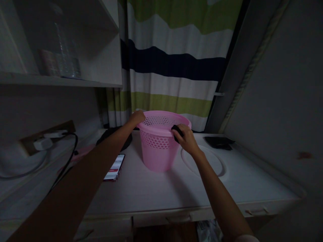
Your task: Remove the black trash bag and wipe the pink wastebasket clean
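Basket (158,153) pink, tapering downward, perforated above.

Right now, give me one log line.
left grip: on rim of round pink plastic basket | right grip: holds small black object at rim | basket: upright on white tabletop

The left arm (97,168) hides part of the phone (115,168), and the front of the pink basket (158,156) hides its bottom inside. The right hand (188,137) covers some of a black thing (177,133), too hidden to name. The top edge cuts off the curtain (174,65).
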A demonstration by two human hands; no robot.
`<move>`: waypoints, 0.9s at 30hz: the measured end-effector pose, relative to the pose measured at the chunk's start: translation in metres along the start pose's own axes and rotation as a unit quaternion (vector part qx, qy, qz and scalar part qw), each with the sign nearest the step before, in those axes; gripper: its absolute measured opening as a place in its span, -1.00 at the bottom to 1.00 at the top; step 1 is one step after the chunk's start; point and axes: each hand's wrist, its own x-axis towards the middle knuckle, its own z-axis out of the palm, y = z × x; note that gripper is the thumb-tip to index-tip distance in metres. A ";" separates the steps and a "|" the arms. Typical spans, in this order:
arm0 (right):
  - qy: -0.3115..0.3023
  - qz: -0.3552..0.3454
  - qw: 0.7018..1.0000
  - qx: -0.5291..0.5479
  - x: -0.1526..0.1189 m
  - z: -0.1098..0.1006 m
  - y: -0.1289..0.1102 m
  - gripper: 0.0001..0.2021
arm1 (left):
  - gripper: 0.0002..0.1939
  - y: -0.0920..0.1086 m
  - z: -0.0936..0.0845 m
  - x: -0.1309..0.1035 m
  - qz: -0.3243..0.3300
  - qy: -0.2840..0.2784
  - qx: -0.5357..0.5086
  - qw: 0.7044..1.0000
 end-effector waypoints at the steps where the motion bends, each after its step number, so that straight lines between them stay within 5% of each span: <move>1: 0.006 0.005 1.000 0.002 0.000 0.000 0.002 -0.70 | -0.65 0.000 0.000 -0.001 0.002 -0.002 0.002 1.000; 8: 0.027 0.031 0.996 -0.081 0.005 0.007 -0.017 -0.68 | -0.62 0.001 -0.001 -0.005 0.000 -0.004 0.001 1.000; 19: -0.079 0.021 0.974 -0.212 0.035 0.028 -0.088 -0.70 | -0.61 0.007 -0.006 -0.010 0.021 -0.020 0.064 0.997; 27: -0.032 0.009 0.977 -0.210 0.022 0.029 -0.075 -0.65 | -0.61 0.003 -0.002 -0.002 0.034 -0.003 0.070 0.997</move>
